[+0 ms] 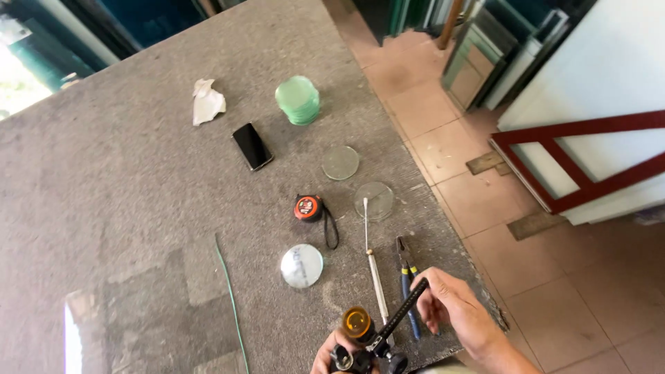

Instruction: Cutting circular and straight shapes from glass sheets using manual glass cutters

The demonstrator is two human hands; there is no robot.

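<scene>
Hands (415, 325) on cutter (377, 332), table edge (478, 277) beside.

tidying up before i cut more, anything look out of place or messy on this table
Mostly orderly. A crumpled white tissue lies loose near the phone, and one glass disc sits close to the table's right edge. Nothing looks broken or spilled.

1. One head-worn view only; it looks steeply down and forward over the grey felt-covered table (138, 208).
2. The hands sit close at the bottom edge; the tiled floor (554, 277) fills the right; far corners are perhaps overexposed.
</scene>
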